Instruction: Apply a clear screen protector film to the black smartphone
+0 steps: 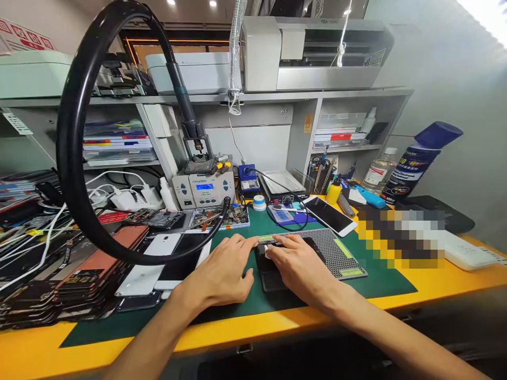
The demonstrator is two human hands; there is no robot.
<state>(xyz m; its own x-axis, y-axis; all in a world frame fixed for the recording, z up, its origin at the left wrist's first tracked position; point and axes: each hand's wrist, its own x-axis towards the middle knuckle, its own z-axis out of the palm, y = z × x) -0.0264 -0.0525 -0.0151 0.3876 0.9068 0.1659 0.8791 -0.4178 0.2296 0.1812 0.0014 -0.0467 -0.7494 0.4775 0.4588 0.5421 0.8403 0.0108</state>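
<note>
A flat black panel-like device (273, 279) lies on the green mat in front of me, partly under my right hand. My right hand (301, 266) is bent over it, fingers closed on a small whitish piece (266, 251) near the device's upper left corner; its kind is too small to tell. At the left edge of the device rests my left hand (227, 272), index finger reaching that same corner and thumb held apart. Beneath and behind the device lies a grey perforated plate (336, 248) with yellow-green labels.
Stacked phone parts (91, 274) and white phones (144, 266) crowd the left. A thick black hose (71, 137) loops overhead from the rework station (204, 190). Behind sit a white-framed phone (330, 215) and a yellow bottle (334, 191); a spray can (412, 169) stands right.
</note>
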